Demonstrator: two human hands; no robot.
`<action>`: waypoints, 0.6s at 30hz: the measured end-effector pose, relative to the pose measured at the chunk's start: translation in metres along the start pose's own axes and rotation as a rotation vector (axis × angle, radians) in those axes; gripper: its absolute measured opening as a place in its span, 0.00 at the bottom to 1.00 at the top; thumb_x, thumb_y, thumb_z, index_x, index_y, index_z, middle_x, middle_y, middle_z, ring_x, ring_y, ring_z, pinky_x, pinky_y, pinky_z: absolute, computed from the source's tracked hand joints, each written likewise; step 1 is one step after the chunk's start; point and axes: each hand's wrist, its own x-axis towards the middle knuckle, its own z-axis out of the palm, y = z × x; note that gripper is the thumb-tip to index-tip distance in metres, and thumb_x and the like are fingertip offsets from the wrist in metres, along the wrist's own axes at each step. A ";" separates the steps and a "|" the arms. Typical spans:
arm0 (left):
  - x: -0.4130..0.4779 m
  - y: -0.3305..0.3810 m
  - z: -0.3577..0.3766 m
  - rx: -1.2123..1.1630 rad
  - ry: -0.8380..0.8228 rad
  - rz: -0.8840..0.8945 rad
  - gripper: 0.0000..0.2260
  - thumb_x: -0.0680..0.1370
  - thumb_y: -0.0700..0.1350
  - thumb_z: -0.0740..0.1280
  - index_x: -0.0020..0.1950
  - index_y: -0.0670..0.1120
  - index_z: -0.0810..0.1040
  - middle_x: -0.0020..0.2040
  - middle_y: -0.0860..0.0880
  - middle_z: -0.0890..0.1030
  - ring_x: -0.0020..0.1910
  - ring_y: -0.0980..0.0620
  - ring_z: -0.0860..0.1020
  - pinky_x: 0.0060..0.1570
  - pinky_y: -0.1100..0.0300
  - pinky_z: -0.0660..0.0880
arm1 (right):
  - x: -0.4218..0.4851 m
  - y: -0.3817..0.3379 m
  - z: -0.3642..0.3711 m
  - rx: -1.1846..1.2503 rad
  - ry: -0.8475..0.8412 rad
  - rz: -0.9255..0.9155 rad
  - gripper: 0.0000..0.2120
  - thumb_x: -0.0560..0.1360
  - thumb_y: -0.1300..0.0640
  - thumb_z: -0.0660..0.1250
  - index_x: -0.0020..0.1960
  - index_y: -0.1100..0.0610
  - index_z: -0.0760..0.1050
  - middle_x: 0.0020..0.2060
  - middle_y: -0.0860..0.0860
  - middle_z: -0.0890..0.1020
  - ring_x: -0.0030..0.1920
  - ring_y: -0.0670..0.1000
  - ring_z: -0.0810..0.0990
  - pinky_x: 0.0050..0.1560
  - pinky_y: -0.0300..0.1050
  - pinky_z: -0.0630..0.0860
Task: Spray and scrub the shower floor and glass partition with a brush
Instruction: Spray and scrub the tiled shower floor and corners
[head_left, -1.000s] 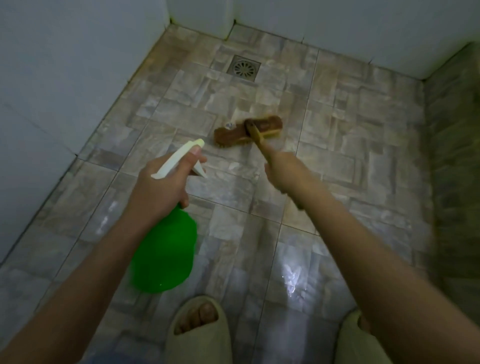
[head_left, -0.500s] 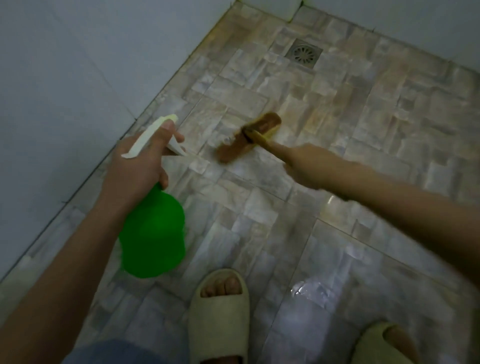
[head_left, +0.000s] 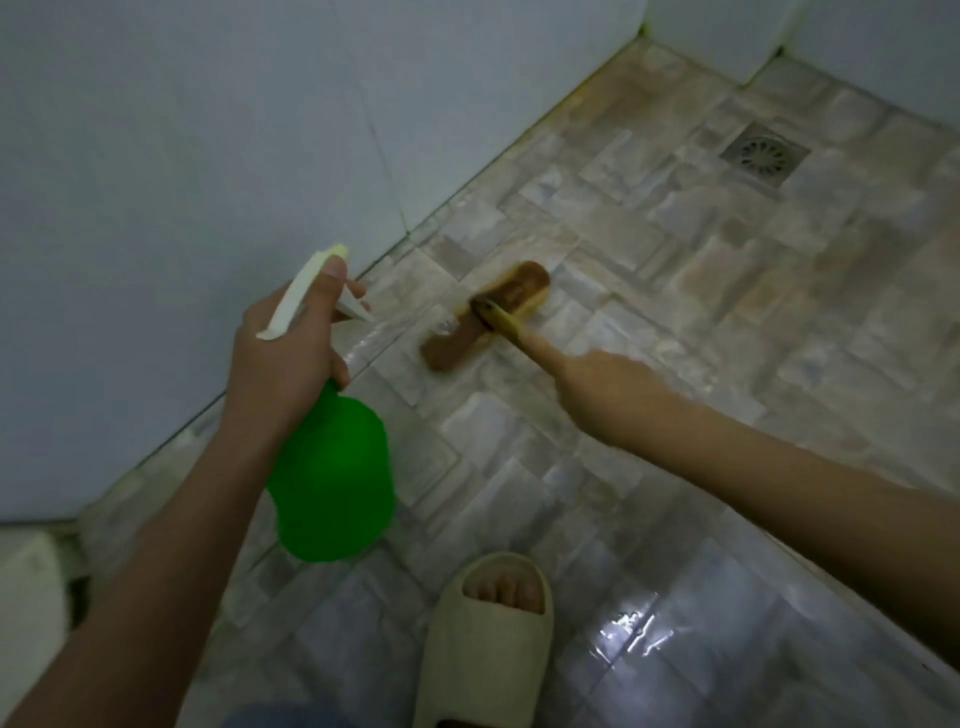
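My left hand (head_left: 283, 358) grips the neck of a green spray bottle (head_left: 332, 483) with a white trigger head (head_left: 306, 291), nozzle aimed at the floor near the left wall. My right hand (head_left: 602, 384) grips the handle of a brown scrub brush (head_left: 488, 317), whose head lies bristles-down on the stone-pattern shower floor (head_left: 675, 322), close to the wall's base. The handle end is hidden in my fist.
A pale blue wall (head_left: 182, 156) runs along the left. A square metal drain (head_left: 763, 156) sits at the far right of the floor. My sandalled foot (head_left: 488, 639) stands at the bottom centre beside a wet, shiny patch (head_left: 634, 629).
The view has swung left toward the wall. The brush has moved left across the floor to near the wall's base, and the spray bottle stays in my left hand.
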 end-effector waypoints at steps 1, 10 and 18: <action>-0.002 -0.005 -0.005 0.016 0.000 -0.012 0.17 0.77 0.67 0.63 0.43 0.59 0.86 0.47 0.37 0.85 0.22 0.50 0.74 0.36 0.56 0.75 | -0.019 0.007 0.007 -0.043 -0.026 -0.014 0.36 0.81 0.62 0.53 0.76 0.37 0.38 0.30 0.50 0.67 0.26 0.48 0.66 0.25 0.42 0.64; -0.041 -0.052 -0.035 0.137 0.009 -0.300 0.23 0.77 0.64 0.67 0.41 0.43 0.84 0.31 0.50 0.82 0.23 0.56 0.73 0.25 0.65 0.72 | -0.025 0.028 -0.010 -0.214 -0.045 -0.211 0.29 0.82 0.45 0.48 0.73 0.38 0.30 0.29 0.45 0.67 0.27 0.43 0.66 0.29 0.36 0.65; -0.062 -0.067 -0.055 0.170 0.017 -0.386 0.25 0.77 0.64 0.64 0.44 0.43 0.85 0.22 0.51 0.76 0.20 0.59 0.73 0.24 0.71 0.71 | 0.008 0.030 -0.017 -0.193 -0.032 -0.302 0.27 0.81 0.45 0.48 0.74 0.39 0.37 0.29 0.45 0.69 0.27 0.44 0.70 0.33 0.41 0.74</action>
